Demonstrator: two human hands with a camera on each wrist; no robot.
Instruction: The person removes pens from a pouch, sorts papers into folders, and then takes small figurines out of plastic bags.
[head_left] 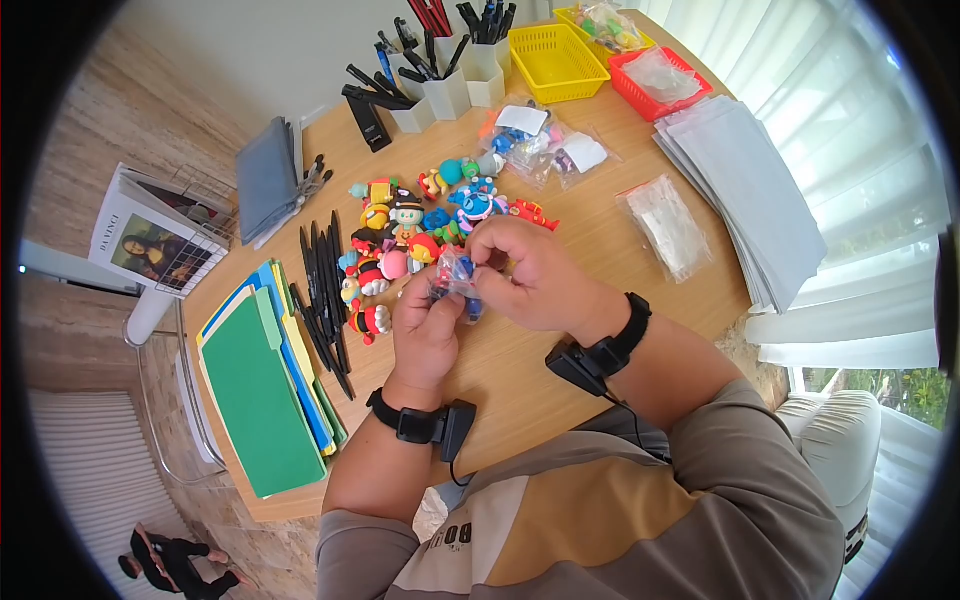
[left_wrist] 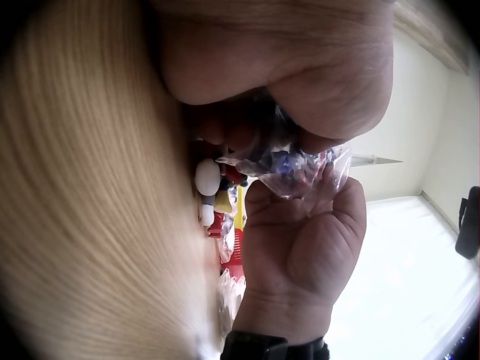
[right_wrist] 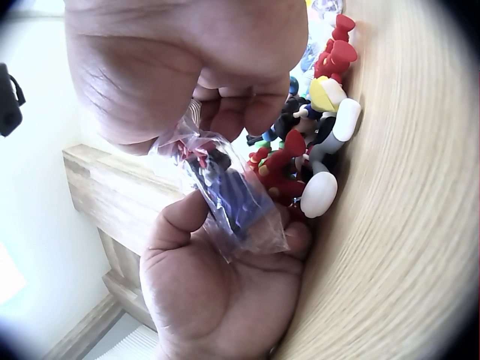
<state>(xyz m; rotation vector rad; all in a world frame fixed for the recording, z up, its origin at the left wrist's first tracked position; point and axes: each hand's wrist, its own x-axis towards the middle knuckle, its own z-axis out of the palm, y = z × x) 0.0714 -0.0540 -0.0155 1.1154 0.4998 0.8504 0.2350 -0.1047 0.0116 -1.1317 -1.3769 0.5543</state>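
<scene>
A small clear plastic bag [right_wrist: 240, 202] with a blue, red and dark item inside is held between both hands above the table. In the head view the left hand [head_left: 426, 335] grips the bag's lower part, thumb on top. The right hand [head_left: 535, 275] pinches the bag's upper edge with curled fingers. Just beyond the hands lies a cluster of small colourful figures [head_left: 407, 218], among them a blue one [head_left: 478, 205] and a red one [head_left: 533, 214]. The right wrist view shows the bag's plastic bunched at the right hand's fingertips.
Black pens [head_left: 322, 290] and coloured folders [head_left: 255, 390] lie at the left. Pen holders [head_left: 447, 97], a yellow basket [head_left: 555, 65] and a red basket [head_left: 660, 85] stand at the back. Bagged figures [head_left: 530, 140], a pack of clear bags [head_left: 668, 228] and grey envelopes [head_left: 745, 190] lie toward the right.
</scene>
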